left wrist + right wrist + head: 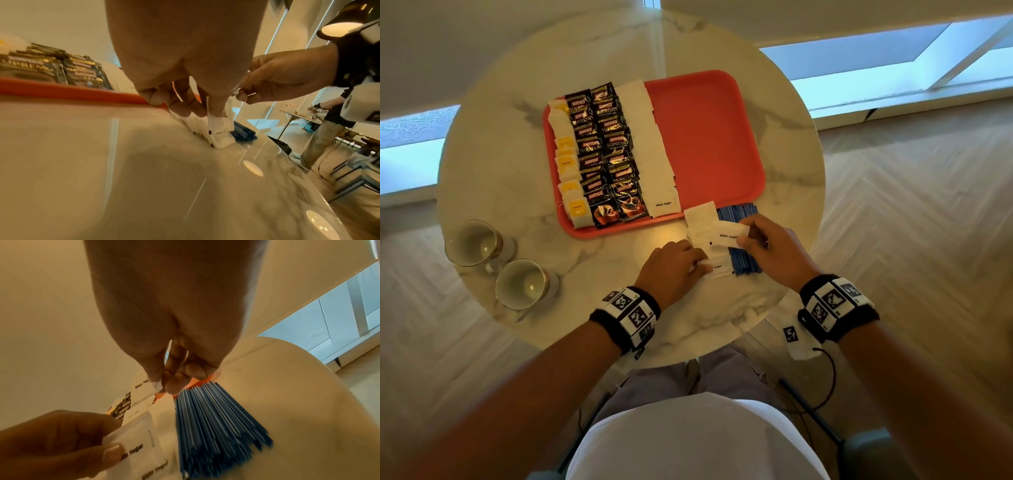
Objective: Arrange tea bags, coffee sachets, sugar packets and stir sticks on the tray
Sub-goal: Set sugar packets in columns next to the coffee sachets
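Observation:
A red tray (pixel 709 137) holds a column of tea bags (pixel 568 164), two columns of dark coffee sachets (pixel 606 147) and a column of white sugar packets (pixel 650 144). Its right half is bare. Just in front of the tray, loose sugar packets (pixel 700 219) lie on the table beside a bundle of blue stir sticks (pixel 746 263). My left hand (pixel 697 265) pinches one sugar packet (pixel 137 444) from that pile, low over the table. My right hand (pixel 744 236) pinches another sugar packet (pixel 726 234) by its end, above the stir sticks (pixel 216 426).
The round marble table (pixel 517 171) carries two stemmed glasses (pixel 474 243) (pixel 522 284) at its front left edge. In the left wrist view another person (pixel 324 129) stands by a second table in the background. Wooden floor surrounds the table.

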Demonstrator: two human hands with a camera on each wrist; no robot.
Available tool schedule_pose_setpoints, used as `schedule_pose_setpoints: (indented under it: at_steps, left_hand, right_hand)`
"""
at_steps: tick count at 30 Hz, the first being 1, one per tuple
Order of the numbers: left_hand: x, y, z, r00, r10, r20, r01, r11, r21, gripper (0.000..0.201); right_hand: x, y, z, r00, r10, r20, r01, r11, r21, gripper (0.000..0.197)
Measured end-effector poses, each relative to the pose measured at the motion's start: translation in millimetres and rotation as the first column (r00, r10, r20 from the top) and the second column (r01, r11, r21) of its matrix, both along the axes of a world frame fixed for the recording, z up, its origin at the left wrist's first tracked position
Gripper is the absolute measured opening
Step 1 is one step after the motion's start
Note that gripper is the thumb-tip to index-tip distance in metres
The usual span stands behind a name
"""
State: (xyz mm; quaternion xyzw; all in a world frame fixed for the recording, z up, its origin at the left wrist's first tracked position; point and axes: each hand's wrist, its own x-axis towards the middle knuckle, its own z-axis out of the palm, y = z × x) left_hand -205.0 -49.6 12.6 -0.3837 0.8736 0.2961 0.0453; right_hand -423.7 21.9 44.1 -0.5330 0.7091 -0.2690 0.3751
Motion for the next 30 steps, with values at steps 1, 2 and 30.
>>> schedule_pose_setpoints:
  at_steps: [1,2,30]
  left_hand:
    - [1.8,-6.0,5.0,0.999,0.015,-0.046,-0.013,0.999,0.041,0.032]
    - [3.0,-13.1,11.3,0.996,0.035,-0.086,-0.028,0.996,0.083,0.03]
    - [-17.3,-238.4,18.9,0.901,0.372,-0.223,-0.376,0.926,0.022,0.029]
  right_hand:
    - [-1.2,-6.4,2.4,1.0,-0.008,0.019,0.008,1.0,-0.008,0.011]
    - [-2.6,-14.1,4.6,0.999,-0.015,0.03,0.016,1.0,-0.014,0.01]
    - [-25.1,-370.8,-45.2,0.961,0.112,-0.252,-0.12,0.993,-0.017,0.021]
